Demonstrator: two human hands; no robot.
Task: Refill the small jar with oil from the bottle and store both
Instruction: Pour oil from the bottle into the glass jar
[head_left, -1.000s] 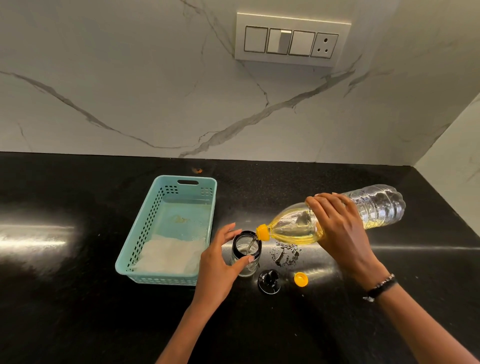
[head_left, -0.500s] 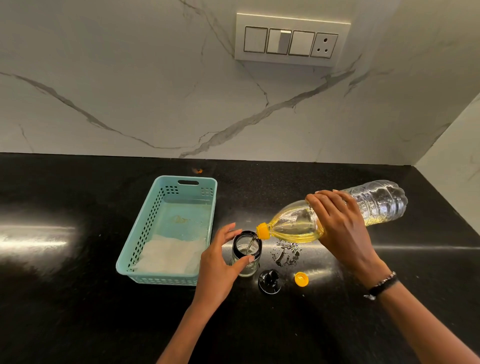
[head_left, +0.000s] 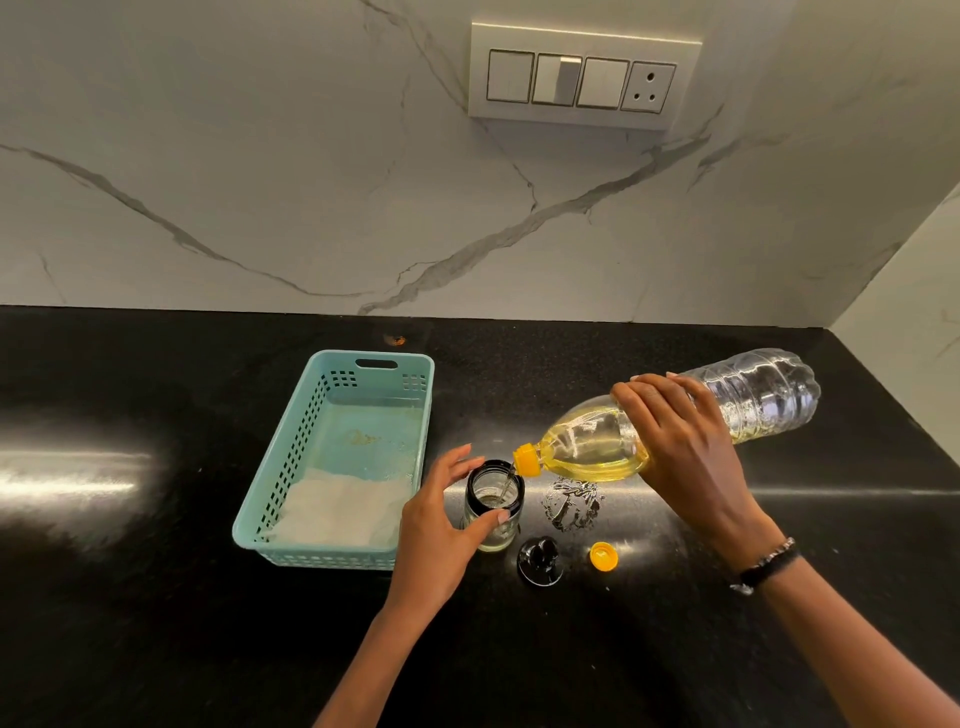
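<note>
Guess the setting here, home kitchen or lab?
Most likely a home kitchen: a black stone countertop, a marble-look backsplash with a switch panel, and an oil bottle pouring into a small jar.

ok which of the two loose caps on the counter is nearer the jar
The black jar lid, lying just right of the jar. The yellow bottle cap lies farther right, beyond the lid.

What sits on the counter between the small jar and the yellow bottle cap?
In the head view, the jar's black lid lies between the small jar and the yellow cap.
</note>
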